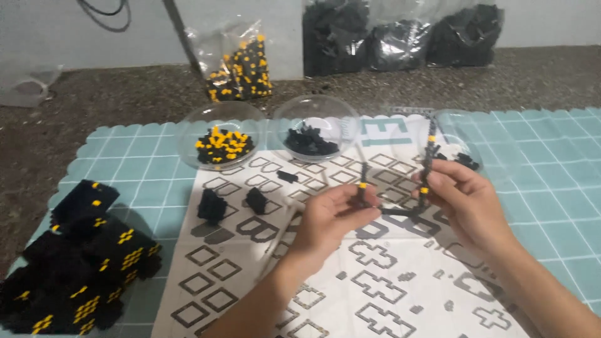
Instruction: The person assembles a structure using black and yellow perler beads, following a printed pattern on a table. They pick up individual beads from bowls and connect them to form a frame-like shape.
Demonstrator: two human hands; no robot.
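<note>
From the far left, I see one large black block model with yellow studs (pixel 78 266), then two clear bowls (pixel 220 119). My left hand (pixel 332 216) pinches a short black brick strip (pixel 363 191); just right, my right hand (pixel 466 200) grasps a taller upright black strip (pixel 427 164), both long axes vertical, joined low.

We pinch a thin black-and-yellow brick frame (pixel 418 181) between our left hand (pixel 328 216) and right hand (pixel 466 200), above the printed instruction sheet (pixel 375 275).
</note>
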